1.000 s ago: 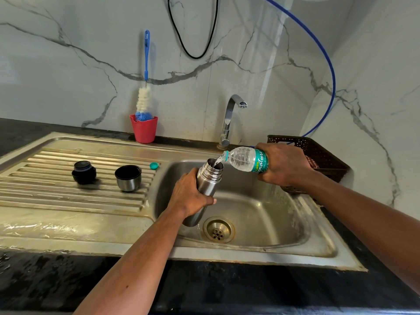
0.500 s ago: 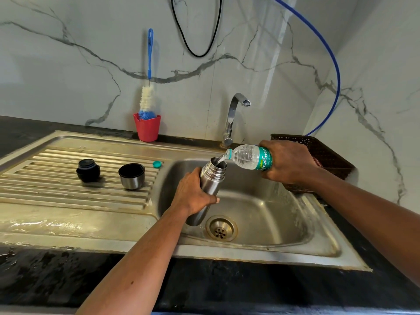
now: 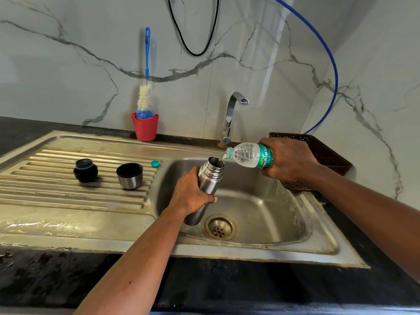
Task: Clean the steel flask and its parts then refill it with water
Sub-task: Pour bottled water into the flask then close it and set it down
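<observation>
Refill step, pour in progress. To do it well: keep the plastic bottle (image 3: 247, 154) neck right over the steel flask (image 3: 211, 175) mouth and tilt slowly, so the thin stream lands inside and doesn't run down the threads. Hold the flask steady over the sink basin (image 3: 272, 212) so any spill goes to the drain (image 3: 219, 227). Stop short of the brim, leaving room for the stopper. The fill level can't be read from here because the mouth is dark, so I'd judge it by weight.

Grips:
- The left hand (image 3: 191, 194) is wrapped round the flask's mid-body, fingers curled fully around it in a firm hold. The flask leans slightly, top toward the bottle, base low beside the drain.
- The right hand (image 3: 288, 159) is closed round the bottle's labelled lower half. The bottle is nearly horizontal with its neck pointing left, mouth just above the flask rim, and water crosses the gap.

Parts not yet fitted:
- The black stopper (image 3: 85, 170) and the steel cup lid (image 3: 129, 176) sit apart on the drainboard (image 3: 68, 194).
- The teal bottle cap (image 3: 155, 163) lies near the basin edge.
</observation>
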